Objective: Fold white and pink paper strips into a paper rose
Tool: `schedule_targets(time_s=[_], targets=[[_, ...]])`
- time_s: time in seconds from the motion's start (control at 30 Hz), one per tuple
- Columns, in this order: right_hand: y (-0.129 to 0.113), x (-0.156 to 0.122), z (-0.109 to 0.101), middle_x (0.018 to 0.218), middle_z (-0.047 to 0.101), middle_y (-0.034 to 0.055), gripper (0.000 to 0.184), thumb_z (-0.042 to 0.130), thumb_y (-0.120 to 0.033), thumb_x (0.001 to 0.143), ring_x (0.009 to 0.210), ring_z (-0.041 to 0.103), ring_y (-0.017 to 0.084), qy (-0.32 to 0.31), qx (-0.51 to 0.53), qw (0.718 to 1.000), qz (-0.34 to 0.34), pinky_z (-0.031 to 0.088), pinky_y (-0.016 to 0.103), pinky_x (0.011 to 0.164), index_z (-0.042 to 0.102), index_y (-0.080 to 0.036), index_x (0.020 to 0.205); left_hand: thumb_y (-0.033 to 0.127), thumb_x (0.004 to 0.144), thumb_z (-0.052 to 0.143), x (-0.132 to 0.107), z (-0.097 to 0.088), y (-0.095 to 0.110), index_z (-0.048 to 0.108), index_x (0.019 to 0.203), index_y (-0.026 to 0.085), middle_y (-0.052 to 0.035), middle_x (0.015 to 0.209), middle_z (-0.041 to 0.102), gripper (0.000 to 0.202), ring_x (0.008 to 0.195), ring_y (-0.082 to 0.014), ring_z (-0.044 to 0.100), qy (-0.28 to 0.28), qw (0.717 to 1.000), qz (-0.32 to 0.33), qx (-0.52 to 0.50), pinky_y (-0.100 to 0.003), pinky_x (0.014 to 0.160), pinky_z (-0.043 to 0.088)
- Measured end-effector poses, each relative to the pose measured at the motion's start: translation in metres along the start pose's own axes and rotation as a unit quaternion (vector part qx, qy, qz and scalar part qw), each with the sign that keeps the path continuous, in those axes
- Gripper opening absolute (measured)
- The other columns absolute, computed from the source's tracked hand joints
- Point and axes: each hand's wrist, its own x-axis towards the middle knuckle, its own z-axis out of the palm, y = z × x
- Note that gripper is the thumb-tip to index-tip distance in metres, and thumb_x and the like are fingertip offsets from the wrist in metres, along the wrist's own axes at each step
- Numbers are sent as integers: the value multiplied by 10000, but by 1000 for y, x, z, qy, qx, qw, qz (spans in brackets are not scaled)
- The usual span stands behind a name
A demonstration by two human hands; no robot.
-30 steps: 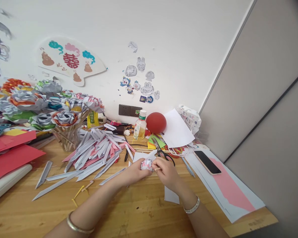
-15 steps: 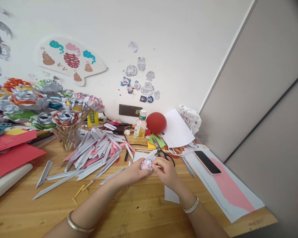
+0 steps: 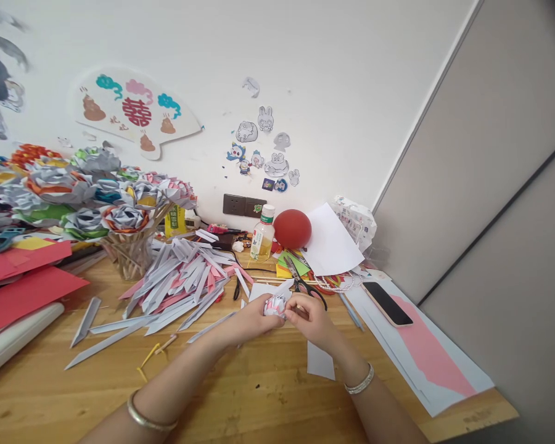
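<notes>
paper bud (image 3: 274,304), pink and white, sits mid-desk, pinched between left hand (image 3: 251,323) and right hand (image 3: 312,320), both closed on it. it looks part-rolled; folded strips (image 3: 185,280) at 10 o'clock lie unused (finished flowers (image 3: 120,217) stand beyond). fingers hide its underside.

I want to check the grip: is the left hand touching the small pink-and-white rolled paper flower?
Touching. The head view shows the left hand with fingers closed against the small pink-and-white rolled paper flower, with no gap between them.
</notes>
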Motion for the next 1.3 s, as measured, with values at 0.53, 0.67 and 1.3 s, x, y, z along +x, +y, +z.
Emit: schedule_targets(time_s=[0.53, 0.67, 1.3], targets=[[3, -1, -2, 681, 505, -20, 57, 551, -218, 750, 562, 379, 93, -28, 32, 999, 13, 307, 217, 529, 535, -175, 716, 308, 645, 504, -4, -2, 6, 480, 923, 163, 63, 598, 442, 314, 528, -93, 355, -1, 1000, -9, 22, -207, 484, 274], [2, -1, -3, 662, 485, -28, 77, 555, -241, 758, 551, 363, 90, -37, 38, 998, 23, 293, 215, 516, 538, -177, 718, 295, 641, 501, -6, -2, 10, 488, 907, 174, 62, 607, 448, 293, 539, -97, 356, 6, 999, -2, 34, -206, 491, 279], [-1, -1, -4, 695, 518, -19, 93, 562, -239, 767, 623, 447, 107, -35, 38, 998, 22, 339, 225, 569, 546, -178, 700, 294, 616, 502, -7, -4, 11, 486, 883, 174, 44, 669, 468, 293, 589, -119, 398, 3, 999, 5, 36, -224, 535, 310]])
